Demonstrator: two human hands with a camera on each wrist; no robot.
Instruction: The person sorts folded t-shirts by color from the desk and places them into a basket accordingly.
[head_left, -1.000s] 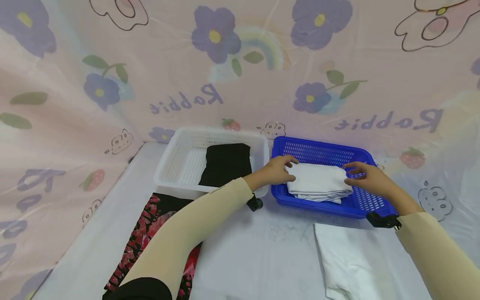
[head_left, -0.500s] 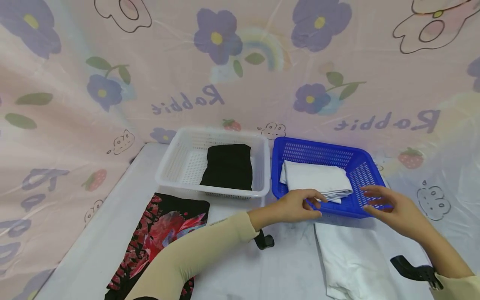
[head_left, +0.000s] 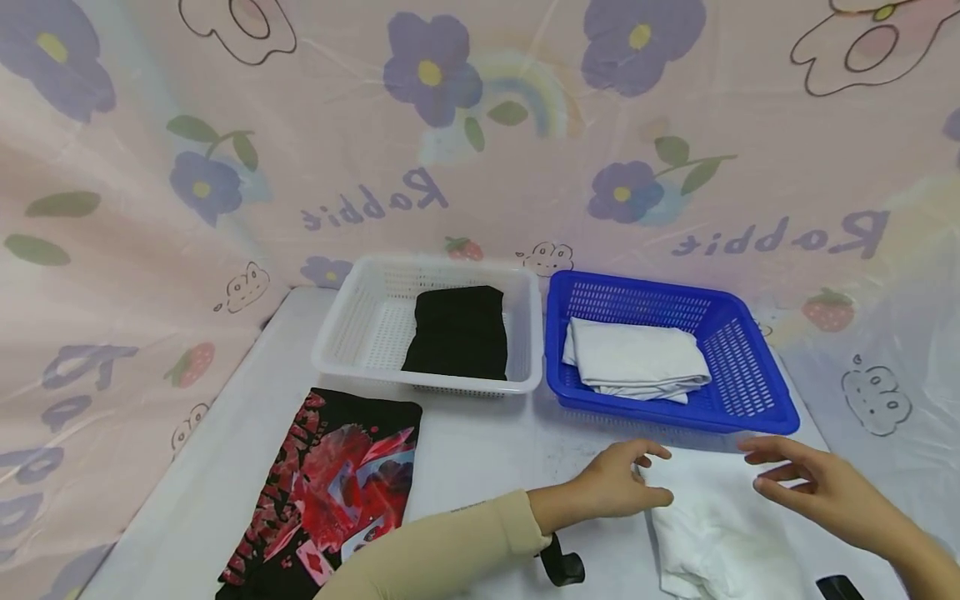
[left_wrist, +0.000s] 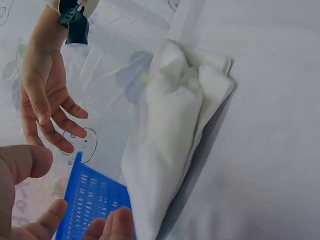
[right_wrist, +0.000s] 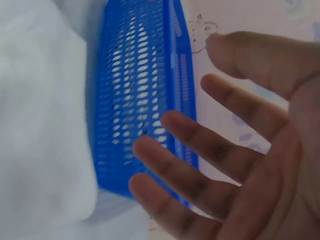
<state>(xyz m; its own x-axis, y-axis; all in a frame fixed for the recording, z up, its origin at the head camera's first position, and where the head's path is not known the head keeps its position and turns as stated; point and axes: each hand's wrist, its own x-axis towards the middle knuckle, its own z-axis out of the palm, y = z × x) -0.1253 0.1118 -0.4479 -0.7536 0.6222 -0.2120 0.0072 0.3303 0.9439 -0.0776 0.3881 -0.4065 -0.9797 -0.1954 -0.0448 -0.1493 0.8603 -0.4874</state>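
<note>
On the near right part of the white table, in front of a blue basket: one white cloth, plain, apparently folded in layers. Far end smooth and flat, with a fairly straight edge; surface toward the person creased and softly bunched, the near end running to the bottom of the head view. From the left wrist view, a raised, elongated bundle, crumpled into loose puckers at one end, a dark line of shadow along its side; from the right wrist view, a smooth panel with a rounded corner. Left hand: at the cloth's left edge, thumb set wide of the lightly bent fingers, holding nothing; contact with the cloth cannot be told. Right hand: by the cloth's right side, thumb and fingers well parted, likewise unladen; the right wrist view shows the digits spread. Cream sleeve on the left arm, a black clip at that wrist. Blue basket: perforated, containing a folded white stack, several layers showing at its near edge. White basket: just left of the blue one, perforated, containing a folded black cloth. Printed garment: black with red pattern, flat on the table before the white basket, partly covered by the left arm.
</note>
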